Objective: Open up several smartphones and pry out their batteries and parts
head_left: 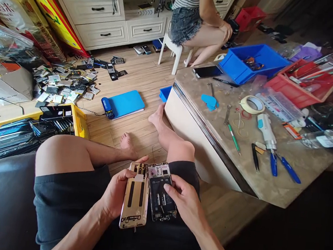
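In the head view an opened phone lies in two halves above my lap. My left hand [115,192] is closed around the gold back cover [134,212], thumb on its upper inside face, where black strips and cut-outs show. The other half, a phone body with its black battery [157,191] exposed, is gripped by my right hand [184,199], thumb resting on the battery. The two halves sit side by side, inner faces up, their near edges close together. Whether a cable joins them I cannot tell.
At right, the table [214,121] carries pliers [286,168], tweezers [255,157], a tape roll [252,104], a blue bin [234,64] and a red bin [293,90]. A yellow crate [80,120] of phones and a battery pile [58,87] occupy the left floor. Another person [190,25] sits ahead.
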Available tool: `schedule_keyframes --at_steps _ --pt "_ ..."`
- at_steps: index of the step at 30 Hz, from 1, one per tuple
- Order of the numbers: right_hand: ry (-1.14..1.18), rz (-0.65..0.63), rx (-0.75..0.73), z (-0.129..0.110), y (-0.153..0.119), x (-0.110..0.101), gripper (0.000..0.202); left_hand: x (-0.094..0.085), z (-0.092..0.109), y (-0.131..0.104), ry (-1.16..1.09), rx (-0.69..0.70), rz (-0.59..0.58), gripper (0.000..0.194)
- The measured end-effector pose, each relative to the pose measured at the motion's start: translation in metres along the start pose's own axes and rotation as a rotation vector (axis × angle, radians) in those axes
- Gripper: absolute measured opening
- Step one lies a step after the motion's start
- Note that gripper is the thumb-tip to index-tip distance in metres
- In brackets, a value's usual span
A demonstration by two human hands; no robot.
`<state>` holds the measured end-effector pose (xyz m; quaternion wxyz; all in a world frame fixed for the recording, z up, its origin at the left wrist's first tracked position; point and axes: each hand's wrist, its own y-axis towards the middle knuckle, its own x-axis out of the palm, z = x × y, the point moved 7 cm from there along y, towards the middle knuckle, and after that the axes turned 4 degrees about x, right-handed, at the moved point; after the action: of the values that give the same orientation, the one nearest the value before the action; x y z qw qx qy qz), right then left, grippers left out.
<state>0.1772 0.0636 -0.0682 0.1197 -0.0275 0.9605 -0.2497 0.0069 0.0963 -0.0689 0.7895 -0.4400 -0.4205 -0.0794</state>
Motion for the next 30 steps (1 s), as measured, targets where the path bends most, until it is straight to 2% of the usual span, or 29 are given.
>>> schedule_keyframes --at_steps 2,4,6,8,11,14,17,20,24,26,27,28,30 --pt "0.107 -0.021 -0.012 0.0 -0.004 -0.002 0.046 -0.005 0.003 -0.002 -0.022 0.019 0.006 0.067" --pt "0.153 -0.04 -0.022 -0.003 -0.008 0.0 0.049 -0.011 -0.002 -0.001 -0.018 0.031 0.044 0.055" --pt "0.148 -0.035 -0.03 -0.007 -0.013 0.006 0.048 -0.016 -0.014 0.001 0.005 0.017 0.093 0.045" --pt "0.105 -0.009 -0.038 -0.008 -0.016 0.015 0.047 -0.018 -0.028 0.003 0.036 -0.003 0.124 0.042" --pt "-0.043 0.107 -0.082 -0.009 -0.019 0.022 0.041 -0.013 -0.044 0.005 0.047 -0.024 0.083 0.05" --pt "-0.298 0.244 -0.122 -0.011 -0.017 0.021 0.028 -0.007 -0.051 0.003 0.038 -0.059 0.032 0.053" --pt "-0.496 0.295 -0.078 -0.011 -0.012 0.021 0.019 -0.014 -0.056 0.003 0.054 -0.124 0.132 0.052" --pt "-0.583 0.287 -0.048 -0.01 -0.008 0.024 0.023 -0.026 -0.055 0.009 0.146 -0.095 0.295 0.047" --pt "-0.508 0.135 -0.151 -0.015 -0.004 0.027 0.027 -0.029 -0.054 0.015 0.164 -0.095 0.338 0.039" --pt "-0.395 0.078 -0.223 -0.023 0.001 0.007 0.03 -0.032 -0.05 0.016 0.165 -0.117 0.327 0.036" --pt "-0.36 0.102 -0.237 -0.026 0.005 -0.013 0.03 -0.034 -0.049 0.017 0.157 -0.144 0.303 0.035" --pt "-0.354 0.183 -0.23 -0.029 0.01 -0.041 0.03 -0.035 -0.047 0.017 0.14 -0.174 0.267 0.036" --pt "-0.4 0.462 -0.163 -0.033 0.018 -0.114 0.022 -0.036 -0.042 0.019 0.087 -0.209 0.19 0.037"
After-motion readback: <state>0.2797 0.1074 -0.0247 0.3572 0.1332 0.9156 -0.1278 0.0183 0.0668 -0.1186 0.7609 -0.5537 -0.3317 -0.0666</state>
